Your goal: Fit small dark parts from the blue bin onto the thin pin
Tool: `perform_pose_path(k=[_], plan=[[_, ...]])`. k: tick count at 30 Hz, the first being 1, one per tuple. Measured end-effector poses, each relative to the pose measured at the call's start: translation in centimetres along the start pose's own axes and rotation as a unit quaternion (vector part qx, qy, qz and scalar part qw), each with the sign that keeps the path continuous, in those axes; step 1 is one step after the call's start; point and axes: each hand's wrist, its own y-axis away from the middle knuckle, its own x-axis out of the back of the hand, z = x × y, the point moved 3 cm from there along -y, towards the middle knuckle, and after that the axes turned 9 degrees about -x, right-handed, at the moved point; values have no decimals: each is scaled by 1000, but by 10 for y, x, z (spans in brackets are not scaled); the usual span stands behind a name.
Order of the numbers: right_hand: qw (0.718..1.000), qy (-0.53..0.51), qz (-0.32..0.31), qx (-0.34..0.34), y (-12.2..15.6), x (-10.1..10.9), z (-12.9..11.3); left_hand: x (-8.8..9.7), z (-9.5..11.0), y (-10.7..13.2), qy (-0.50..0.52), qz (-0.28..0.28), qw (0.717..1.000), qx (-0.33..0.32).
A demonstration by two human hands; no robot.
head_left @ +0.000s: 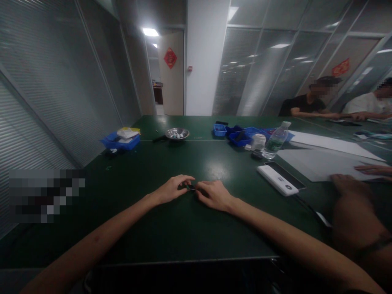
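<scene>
My left hand [172,189] is above the green table [147,241], a little left of the middle. Its thumb and fingers close on a small dark piece [190,187] with a bit of green and a thin shiny edge, too small to name. Facing it from the right, my right hand [216,195] has its fingers curled and pressed together at the other end of that piece. Whatever sits inside the right fingers is hidden by them. The two sets of fingertips are almost touching.
A metal bowl [177,134] of small pieces stands at the back, with blue trays [122,141] left and blue bins [240,136] right. On the right are a water bottle [276,141], a white power bank [277,179], paper sheets [318,163] and another person's arm [355,208].
</scene>
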Motion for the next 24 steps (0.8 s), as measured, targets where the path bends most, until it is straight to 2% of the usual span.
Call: perform_pose_path(k=[6, 13, 20, 24], plan=[[999, 32, 15, -7, -1, -2, 0, 1, 1, 1, -11, -4, 1000, -11], [999, 32, 3, 33, 1, -2, -2, -1, 0, 2, -12, -8, 1000, -17], [999, 30, 18, -7, 1, -2, 2, -1, -4, 4, -11, -9, 1000, -9], [999, 38, -5, 34, 2, -3, 0, -1, -3, 4, -11, -9, 1000, -11]])
